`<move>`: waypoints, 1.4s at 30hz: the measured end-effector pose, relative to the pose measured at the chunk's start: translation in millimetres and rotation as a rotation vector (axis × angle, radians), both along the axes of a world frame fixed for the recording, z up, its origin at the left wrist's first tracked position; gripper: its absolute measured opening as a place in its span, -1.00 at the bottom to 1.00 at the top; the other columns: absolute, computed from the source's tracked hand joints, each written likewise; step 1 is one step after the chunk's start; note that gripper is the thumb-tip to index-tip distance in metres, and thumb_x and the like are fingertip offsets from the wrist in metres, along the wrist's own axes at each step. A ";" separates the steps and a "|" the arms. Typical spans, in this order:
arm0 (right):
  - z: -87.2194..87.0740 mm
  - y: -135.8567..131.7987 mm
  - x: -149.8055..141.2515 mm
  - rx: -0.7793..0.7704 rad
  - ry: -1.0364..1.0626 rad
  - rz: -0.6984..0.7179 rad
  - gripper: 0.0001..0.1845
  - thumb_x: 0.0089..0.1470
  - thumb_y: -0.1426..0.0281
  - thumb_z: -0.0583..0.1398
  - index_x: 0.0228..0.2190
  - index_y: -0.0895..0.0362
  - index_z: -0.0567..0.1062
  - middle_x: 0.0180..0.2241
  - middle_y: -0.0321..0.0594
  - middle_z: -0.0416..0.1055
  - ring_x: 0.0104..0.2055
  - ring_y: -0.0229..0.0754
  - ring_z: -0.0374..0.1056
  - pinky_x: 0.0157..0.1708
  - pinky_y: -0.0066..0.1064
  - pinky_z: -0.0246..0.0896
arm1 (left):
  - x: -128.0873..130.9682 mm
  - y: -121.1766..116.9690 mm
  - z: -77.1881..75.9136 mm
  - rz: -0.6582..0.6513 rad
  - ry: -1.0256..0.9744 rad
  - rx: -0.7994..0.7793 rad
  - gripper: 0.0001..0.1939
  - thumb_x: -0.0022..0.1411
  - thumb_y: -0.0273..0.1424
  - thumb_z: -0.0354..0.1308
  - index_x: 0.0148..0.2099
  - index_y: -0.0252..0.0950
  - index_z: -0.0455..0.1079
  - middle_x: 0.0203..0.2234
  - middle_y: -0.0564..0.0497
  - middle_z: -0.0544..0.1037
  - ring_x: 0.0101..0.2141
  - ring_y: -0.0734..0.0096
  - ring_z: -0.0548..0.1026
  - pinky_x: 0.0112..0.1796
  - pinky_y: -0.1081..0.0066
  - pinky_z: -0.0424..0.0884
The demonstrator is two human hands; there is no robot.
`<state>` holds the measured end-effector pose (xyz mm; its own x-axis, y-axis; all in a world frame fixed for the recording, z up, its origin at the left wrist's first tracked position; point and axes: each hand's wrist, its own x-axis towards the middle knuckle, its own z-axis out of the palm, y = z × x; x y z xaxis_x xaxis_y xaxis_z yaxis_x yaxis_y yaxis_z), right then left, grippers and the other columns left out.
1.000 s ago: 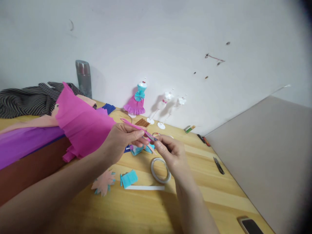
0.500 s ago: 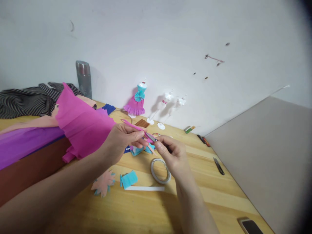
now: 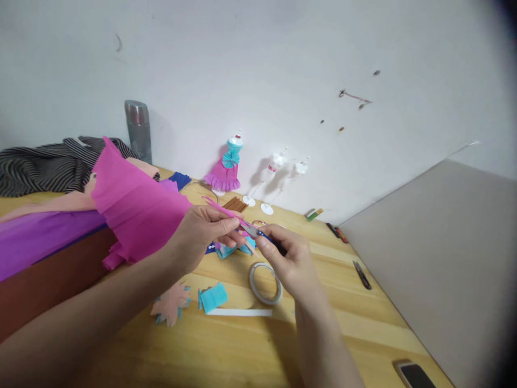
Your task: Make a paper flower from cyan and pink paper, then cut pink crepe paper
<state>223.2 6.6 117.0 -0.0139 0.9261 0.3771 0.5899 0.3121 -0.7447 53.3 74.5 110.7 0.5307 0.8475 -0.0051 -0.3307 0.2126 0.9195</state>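
My left hand (image 3: 210,229) pinches a narrow folded strip of pink crepe paper (image 3: 218,206) between thumb and fingers. Closed around dark blue-handled scissors (image 3: 271,241) is my right hand (image 3: 288,258). The scissor blades point left and meet the strip's right end, beside my left fingertips. Below the hands a roll of double-sided tape (image 3: 265,284) lies flat. Closer to me are a folded turquoise paper piece (image 3: 214,297), a white strip (image 3: 242,312) and a peach-and-turquoise paper flower shape (image 3: 172,304). Turquoise paper scraps (image 3: 226,250) are partly hidden behind my left hand.
Large pink crepe paper (image 3: 137,202) lies over purple and brown sheets at left, near striped cloth (image 3: 48,164) and a flask (image 3: 138,132). Small dress forms stand by the wall, one in a pink-and-turquoise dress (image 3: 224,170). A cutter (image 3: 362,275) and phone (image 3: 416,374) lie right.
The scissors' blue handle shows more now, and the blades look more spread at the strip. My right hand has shifted slightly to the right; my left hand stays nearly still.
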 end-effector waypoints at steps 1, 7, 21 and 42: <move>0.1 -0.1 0.0 -0.002 0.001 0.003 -0.64 0.13 0.17 0.13 -0.50 0.20 0.47 -0.54 -0.22 0.35 -0.48 -0.23 0.21 -0.47 -0.39 0.06 | -0.1 0.3 -0.3 -0.001 0.005 0.003 -0.87 0.05 -0.39 0.28 -0.46 -0.36 0.53 -0.63 0.01 0.58 -0.59 0.53 0.51 -0.50 0.57 0.40; 0.4 -0.7 1.2 -0.018 0.021 0.030 -0.66 0.13 0.19 0.14 -0.47 0.20 0.48 -0.56 -0.26 0.32 -0.50 -0.25 0.17 -0.49 -0.41 0.04 | -0.1 0.2 -1.6 -0.008 0.029 0.014 -0.89 0.06 -0.40 0.25 -0.47 -0.32 0.53 -0.62 0.02 0.59 -0.58 0.49 0.52 -0.50 0.53 0.41; 1.0 1.6 0.7 -0.043 0.076 0.041 -0.66 0.12 0.17 0.15 -0.49 0.19 0.49 -0.58 -0.28 0.29 -0.51 -0.27 0.13 -0.50 -0.43 0.02 | -2.0 1.9 -4.7 -0.124 -0.028 0.041 -0.90 0.09 -0.43 0.24 -0.40 -0.34 0.56 -0.59 0.01 0.60 -0.55 0.53 0.52 -0.48 0.59 0.42; -1.2 0.8 -2.1 0.003 0.044 0.033 -0.70 0.12 0.23 0.16 -0.48 0.18 0.51 -0.56 -0.29 0.34 -0.51 -0.27 0.17 -0.50 -0.44 0.05 | 0.0 -2.3 1.0 -0.112 0.028 0.038 -0.86 0.07 -0.40 0.24 -0.42 -0.39 0.55 -0.62 -0.01 0.59 -0.58 0.53 0.51 -0.52 0.59 0.40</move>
